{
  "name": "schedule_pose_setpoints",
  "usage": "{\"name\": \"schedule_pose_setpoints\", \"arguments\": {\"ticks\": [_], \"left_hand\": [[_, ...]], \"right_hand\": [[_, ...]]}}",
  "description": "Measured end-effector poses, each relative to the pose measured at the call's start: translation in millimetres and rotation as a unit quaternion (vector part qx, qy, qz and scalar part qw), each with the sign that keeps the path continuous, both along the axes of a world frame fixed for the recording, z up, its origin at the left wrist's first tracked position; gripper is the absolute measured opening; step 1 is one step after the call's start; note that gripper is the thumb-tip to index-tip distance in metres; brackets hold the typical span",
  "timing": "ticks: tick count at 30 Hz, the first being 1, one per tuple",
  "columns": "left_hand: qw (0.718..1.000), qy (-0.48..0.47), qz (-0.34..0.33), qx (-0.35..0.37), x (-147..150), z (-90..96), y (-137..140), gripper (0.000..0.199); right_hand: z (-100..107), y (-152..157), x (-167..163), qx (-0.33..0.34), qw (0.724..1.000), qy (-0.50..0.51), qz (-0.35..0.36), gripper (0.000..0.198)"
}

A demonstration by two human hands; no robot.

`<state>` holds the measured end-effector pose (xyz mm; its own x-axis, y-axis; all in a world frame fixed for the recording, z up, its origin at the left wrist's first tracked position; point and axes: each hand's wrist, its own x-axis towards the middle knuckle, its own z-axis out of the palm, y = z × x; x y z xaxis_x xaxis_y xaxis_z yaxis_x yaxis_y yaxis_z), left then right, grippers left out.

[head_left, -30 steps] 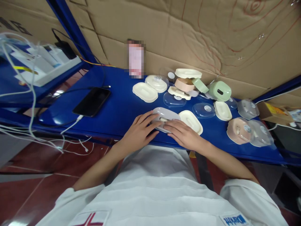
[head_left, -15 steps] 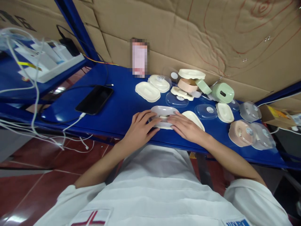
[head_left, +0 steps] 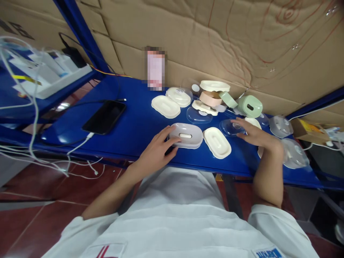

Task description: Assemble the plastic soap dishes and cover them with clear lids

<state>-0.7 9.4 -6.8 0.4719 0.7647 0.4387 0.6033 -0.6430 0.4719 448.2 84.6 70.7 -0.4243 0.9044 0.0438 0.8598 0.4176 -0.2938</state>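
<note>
My left hand holds the left end of a pale lavender oval dish with a white slot in its middle, its fingers along the rim. The dish rests on a cream base tray. My right hand is open, fingers stretched out over a clear plastic lid with a round sticker. Whether the fingertips touch that lid I cannot tell. Between the hands lies a cream oval tray. Another cream tray is partly hidden behind the right hand.
Behind are more cream trays, a peach ring, a green box and another clear lid. A covered case sits at right. A black phone with a white cable lies left on the blue table.
My right hand has left the lavender dish and moved right, over the clear lid. My left hand stays on the dish. The whole view has shifted slightly.
</note>
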Motion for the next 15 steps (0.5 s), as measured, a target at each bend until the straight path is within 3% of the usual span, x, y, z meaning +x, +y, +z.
{"name": "schedule_pose_setpoints", "arguments": {"ticks": [2,5,10,13,15], "left_hand": [[1.000,-0.003,-0.007,0.000,0,1.7,0,0.031],[1.000,-0.006,-0.003,0.007,0,5.0,-1,0.029],[1.000,-0.007,0.010,0.008,-1,6.5,-3,0.032],[1.000,-0.008,0.007,-0.012,-2,4.8,-3,0.036],[0.999,-0.014,0.005,-0.038,-3,3.4,-3,0.041]], "right_hand": [[-12,7,19,-0.029,0.999,-0.011,-0.017,0.069],[-25,14,22,0.002,0.999,-0.022,-0.043,0.079],[-18,19,3,-0.035,0.998,0.002,-0.059,0.095],[-6,13,-11,-0.052,0.995,0.055,-0.069,0.083],[-2,7,-28,-0.021,0.995,0.091,-0.039,0.070]]}}
